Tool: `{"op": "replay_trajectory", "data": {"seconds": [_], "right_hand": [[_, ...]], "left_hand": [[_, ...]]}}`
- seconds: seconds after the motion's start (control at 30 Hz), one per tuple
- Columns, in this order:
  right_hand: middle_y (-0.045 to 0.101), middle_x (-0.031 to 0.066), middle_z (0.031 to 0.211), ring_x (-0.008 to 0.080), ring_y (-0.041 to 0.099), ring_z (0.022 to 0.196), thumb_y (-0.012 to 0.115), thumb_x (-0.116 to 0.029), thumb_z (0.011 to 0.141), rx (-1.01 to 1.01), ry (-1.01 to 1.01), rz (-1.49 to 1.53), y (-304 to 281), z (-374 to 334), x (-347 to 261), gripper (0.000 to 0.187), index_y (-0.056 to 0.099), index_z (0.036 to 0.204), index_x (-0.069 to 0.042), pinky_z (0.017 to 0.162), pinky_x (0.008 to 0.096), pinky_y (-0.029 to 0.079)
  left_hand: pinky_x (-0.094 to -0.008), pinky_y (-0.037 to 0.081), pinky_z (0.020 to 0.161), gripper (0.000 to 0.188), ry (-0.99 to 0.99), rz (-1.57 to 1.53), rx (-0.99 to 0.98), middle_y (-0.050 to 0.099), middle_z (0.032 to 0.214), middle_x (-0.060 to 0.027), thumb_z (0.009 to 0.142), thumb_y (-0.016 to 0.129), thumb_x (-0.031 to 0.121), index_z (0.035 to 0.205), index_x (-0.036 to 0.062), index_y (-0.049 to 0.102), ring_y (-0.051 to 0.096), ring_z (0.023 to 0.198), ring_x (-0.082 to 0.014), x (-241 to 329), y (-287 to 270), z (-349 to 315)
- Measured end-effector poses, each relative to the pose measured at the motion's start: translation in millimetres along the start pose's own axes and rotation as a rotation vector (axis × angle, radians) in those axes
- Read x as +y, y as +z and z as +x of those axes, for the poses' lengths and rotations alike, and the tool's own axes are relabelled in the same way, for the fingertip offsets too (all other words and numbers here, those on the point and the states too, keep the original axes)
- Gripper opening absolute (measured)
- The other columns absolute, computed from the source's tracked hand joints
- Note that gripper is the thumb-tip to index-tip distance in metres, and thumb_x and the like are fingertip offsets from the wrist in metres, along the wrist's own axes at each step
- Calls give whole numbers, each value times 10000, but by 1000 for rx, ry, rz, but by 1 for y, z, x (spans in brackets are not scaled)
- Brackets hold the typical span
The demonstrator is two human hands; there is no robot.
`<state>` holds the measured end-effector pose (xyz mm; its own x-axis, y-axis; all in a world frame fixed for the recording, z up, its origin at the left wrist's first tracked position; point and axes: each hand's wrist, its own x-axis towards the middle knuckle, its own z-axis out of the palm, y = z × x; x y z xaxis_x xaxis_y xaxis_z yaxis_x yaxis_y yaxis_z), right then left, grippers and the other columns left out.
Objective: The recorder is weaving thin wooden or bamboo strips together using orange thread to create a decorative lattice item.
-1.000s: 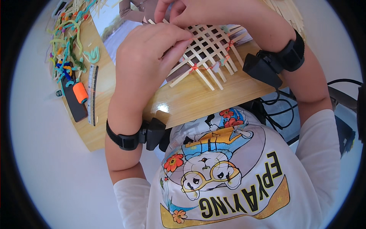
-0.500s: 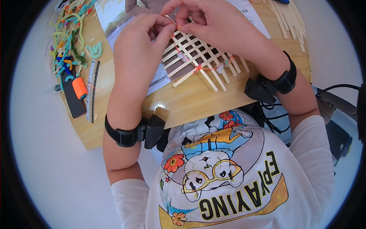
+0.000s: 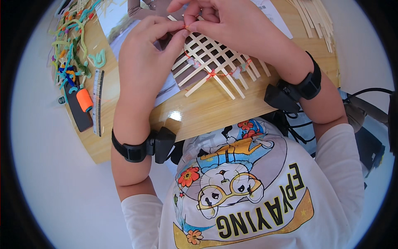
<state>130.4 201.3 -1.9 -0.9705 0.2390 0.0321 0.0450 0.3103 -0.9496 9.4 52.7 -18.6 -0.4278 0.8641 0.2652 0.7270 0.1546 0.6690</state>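
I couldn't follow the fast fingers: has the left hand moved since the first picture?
Yes. Judged against the clear ruler, the left hand has shifted to the left, somewhat closer to it.

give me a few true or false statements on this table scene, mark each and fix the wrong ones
1. The left hand and right hand are close together at the woven lattice. True.
2. The lattice is a solid sheet. False: its strips cross with open gaps between them.
3. An orange spool lies just left of a ruler. True.
4. The right hand holds the ruler. False: it is beside the left hand, at the lattice.
5. Loose pale strips lie at the table's upper right. True.
6. The ruler lies right of the lattice. False: it lies left.
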Motion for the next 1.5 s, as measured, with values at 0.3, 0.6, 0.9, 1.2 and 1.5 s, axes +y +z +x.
{"op": "replay_trajectory", "data": {"seconds": [0.3, 0.6, 0.9, 1.2, 1.5], "right_hand": [[640, 113, 887, 197, 621, 819, 580, 11, 894, 0, 72, 4, 0, 4, -7, 264, 546, 1155, -7, 750, 303, 496], [638, 114, 884, 195, 617, 815, 582, -19, 912, 8, 18, 28, 1, 3, -1, 240, 551, 1149, -2, 745, 302, 495], [636, 109, 866, 193, 614, 797, 589, -27, 912, 4, 80, -34, 0, 3, -7, 245, 550, 1152, 3, 733, 298, 494], [642, 111, 869, 198, 618, 798, 591, -36, 912, 5, 22, -51, 1, 4, -1, 242, 553, 1149, -6, 742, 304, 494], [642, 110, 863, 193, 617, 800, 588, -37, 914, 10, 30, -28, 1, 3, 1, 237, 551, 1147, -7, 736, 298, 489]], "left_hand": [[-258, 481, 656, 175, -154, -135, 25, 650, 833, -39, 814, 741, 132, 957, 34, 710, 609, 698, -138, -3, 2, -2], [-294, 497, 713, 180, -81, -28, 71, 657, 906, -63, 800, 742, 131, 947, 35, 704, 625, 778, -186, -8, -5, 0], [-335, 476, 792, 131, 4, 94, -63, 649, 919, -68, 831, 695, 135, 925, 46, 712, 613, 887, -248, -6, -20, -1], [-338, 483, 706, 103, 125, 160, 17, 629, 838, -68, 845, 674, 133, 912, 54, 668, 615, 797, -242, -7, -9, 4], [-337, 488, 686, 103, 98, 143, 100, 652, 850, -69, 860, 667, 141, 942, 81, 687, 621, 748, -237, -11, -6, 6]]}}
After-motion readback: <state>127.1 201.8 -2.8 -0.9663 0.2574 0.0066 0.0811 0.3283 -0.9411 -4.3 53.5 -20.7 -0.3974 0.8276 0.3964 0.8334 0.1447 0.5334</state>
